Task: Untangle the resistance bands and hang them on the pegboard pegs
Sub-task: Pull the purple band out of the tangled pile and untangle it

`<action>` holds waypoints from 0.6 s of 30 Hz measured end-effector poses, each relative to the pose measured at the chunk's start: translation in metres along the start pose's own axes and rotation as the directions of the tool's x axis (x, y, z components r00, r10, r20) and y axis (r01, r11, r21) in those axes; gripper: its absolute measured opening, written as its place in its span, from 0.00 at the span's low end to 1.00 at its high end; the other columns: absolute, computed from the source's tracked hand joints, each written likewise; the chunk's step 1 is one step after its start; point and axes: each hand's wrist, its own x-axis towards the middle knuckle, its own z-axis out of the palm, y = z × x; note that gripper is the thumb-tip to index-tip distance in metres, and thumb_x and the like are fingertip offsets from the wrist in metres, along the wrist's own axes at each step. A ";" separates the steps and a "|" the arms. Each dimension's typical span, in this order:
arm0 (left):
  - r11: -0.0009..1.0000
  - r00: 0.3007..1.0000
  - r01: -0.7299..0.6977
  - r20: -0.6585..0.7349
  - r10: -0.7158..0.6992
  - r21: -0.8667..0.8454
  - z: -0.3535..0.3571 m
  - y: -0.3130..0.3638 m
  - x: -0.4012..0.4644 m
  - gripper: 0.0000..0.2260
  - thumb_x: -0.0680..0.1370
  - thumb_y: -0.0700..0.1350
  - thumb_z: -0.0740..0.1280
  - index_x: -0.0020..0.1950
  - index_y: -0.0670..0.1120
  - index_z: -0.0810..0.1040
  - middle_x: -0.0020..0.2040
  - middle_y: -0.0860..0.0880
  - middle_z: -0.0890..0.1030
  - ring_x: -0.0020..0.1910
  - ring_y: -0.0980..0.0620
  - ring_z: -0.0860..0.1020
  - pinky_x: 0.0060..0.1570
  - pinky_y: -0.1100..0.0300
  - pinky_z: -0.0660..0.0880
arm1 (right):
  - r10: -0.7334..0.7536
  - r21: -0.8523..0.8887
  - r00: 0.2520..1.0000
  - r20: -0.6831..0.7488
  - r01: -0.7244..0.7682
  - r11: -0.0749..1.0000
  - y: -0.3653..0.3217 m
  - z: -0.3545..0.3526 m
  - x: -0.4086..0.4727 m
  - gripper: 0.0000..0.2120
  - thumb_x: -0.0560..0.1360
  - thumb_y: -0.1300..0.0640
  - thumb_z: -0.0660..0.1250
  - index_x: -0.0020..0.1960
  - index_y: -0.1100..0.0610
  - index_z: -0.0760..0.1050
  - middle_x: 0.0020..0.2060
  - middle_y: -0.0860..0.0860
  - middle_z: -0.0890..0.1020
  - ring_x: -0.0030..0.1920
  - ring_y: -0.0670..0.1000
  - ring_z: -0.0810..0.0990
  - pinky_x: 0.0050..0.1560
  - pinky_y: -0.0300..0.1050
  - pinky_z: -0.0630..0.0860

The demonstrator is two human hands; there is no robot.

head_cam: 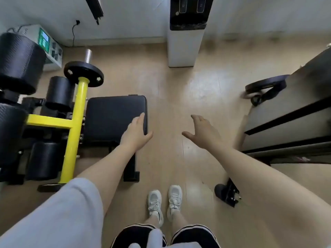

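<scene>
Gym floor (179,97) | left hand (136,133), right hand (202,133): grip loose, empty | bands (265,88) on shelf

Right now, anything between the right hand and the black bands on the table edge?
Head view: nothing. The right hand is open and holds nothing; between it and the black bands hanging off the table shows only bare floor.

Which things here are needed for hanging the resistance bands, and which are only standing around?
For the job:
- tangled black resistance bands on the dark shelf's edge
- open left hand, open right hand

Only standing around:
- black padded bench
- yellow steel frame
- white water dispenser

No pegboard in view.
</scene>
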 end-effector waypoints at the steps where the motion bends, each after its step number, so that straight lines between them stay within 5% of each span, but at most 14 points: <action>1: 1.000 1.000 -0.015 0.010 0.015 0.010 0.000 0.008 0.002 0.34 0.77 0.52 0.63 0.76 0.49 0.48 0.75 0.46 0.59 0.70 0.45 0.64 0.60 0.48 0.71 | 0.027 0.009 1.000 0.014 -0.027 1.000 0.005 -0.006 -0.003 0.35 0.75 0.42 0.62 0.74 0.56 0.53 0.73 0.52 0.62 0.72 0.54 0.62 0.58 0.54 0.72; 18: 0.950 0.955 -0.295 -0.056 0.291 -0.103 -0.066 0.131 0.188 0.31 0.76 0.47 0.65 0.75 0.47 0.55 0.70 0.44 0.68 0.66 0.45 0.69 0.64 0.50 0.68 | 0.210 0.154 0.974 -0.084 -0.195 0.969 0.076 -0.123 0.131 0.31 0.75 0.41 0.61 0.71 0.57 0.60 0.68 0.53 0.69 0.65 0.54 0.71 0.57 0.53 0.74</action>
